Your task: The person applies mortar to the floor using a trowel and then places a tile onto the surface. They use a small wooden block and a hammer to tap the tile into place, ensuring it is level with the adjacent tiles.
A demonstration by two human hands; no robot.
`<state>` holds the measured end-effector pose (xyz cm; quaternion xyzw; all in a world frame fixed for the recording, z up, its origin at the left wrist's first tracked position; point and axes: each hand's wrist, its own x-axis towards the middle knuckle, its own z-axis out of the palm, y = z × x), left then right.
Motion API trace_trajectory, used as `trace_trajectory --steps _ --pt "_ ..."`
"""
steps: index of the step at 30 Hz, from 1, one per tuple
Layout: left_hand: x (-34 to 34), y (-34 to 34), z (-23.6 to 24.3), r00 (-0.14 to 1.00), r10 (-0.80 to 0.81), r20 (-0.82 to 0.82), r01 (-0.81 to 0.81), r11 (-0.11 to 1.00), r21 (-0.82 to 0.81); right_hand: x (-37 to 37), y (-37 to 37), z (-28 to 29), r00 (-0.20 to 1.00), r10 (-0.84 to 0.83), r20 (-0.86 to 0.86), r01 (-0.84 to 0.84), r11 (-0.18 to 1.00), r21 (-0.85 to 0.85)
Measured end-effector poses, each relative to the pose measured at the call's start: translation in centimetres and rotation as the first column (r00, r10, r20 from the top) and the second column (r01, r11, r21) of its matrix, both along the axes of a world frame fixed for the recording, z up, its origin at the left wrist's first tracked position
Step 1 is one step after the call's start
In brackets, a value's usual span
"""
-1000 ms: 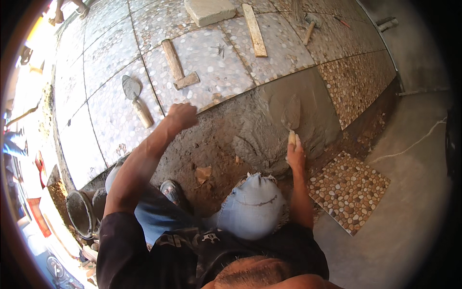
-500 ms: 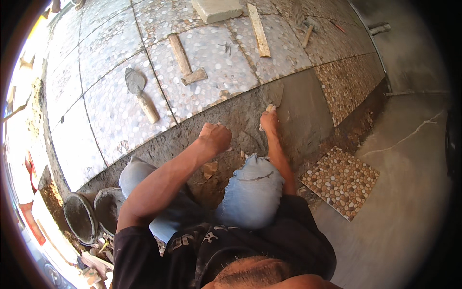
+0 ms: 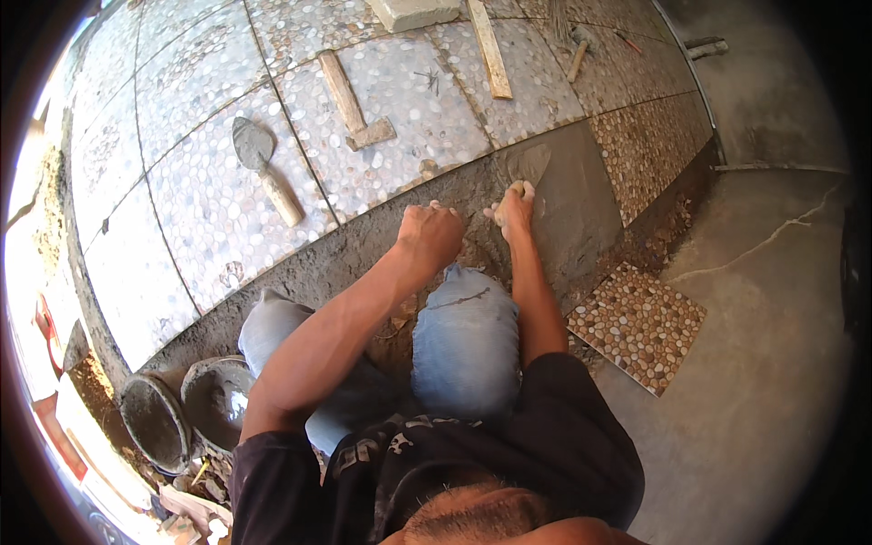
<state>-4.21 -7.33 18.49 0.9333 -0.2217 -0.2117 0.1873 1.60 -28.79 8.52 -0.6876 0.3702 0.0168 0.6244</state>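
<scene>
My right hand (image 3: 510,205) grips a trowel, its blade (image 3: 531,165) pressed flat to the wet grey mortar (image 3: 581,209) between laid pebble-pattern tiles and my knees. Close to its left, my left hand (image 3: 434,234) has its fingers curled over the rough mortar bed; whatever they hold, if anything, is hidden. A second trowel (image 3: 252,145) lies on the tiles at left, and a wooden-handled hammer (image 3: 347,104) lies to its right. A loose brown pebble-pattern tile (image 3: 636,327) rests on the concrete floor at my right.
Two buckets (image 3: 218,400) with grey material stand at my lower left, beside rubble. A pale block (image 3: 409,11), a wooden batten (image 3: 489,50), a mallet (image 3: 576,64) and a red slim tool (image 3: 629,43) lie on the far tiles. A pipe (image 3: 704,50) is at upper right.
My right hand and trowel have moved up and left across the mortar. My left hand has moved right and come close beside the right one. The view has shifted slightly.
</scene>
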Motion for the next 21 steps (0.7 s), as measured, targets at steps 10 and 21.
trace_trajectory --steps 10,21 --pt "1.4 0.9 0.6 0.999 0.042 0.034 -0.042 0.999 -0.002 6.9 -3.5 -7.8 0.999 0.036 0.027 -0.034 0.996 -0.082" --pt "0.5 1.2 -0.6 0.996 0.084 -0.007 -0.084 0.995 -0.055 -2.4 -7.7 -6.2 0.962 0.098 -0.255 -0.163 0.955 -0.249"
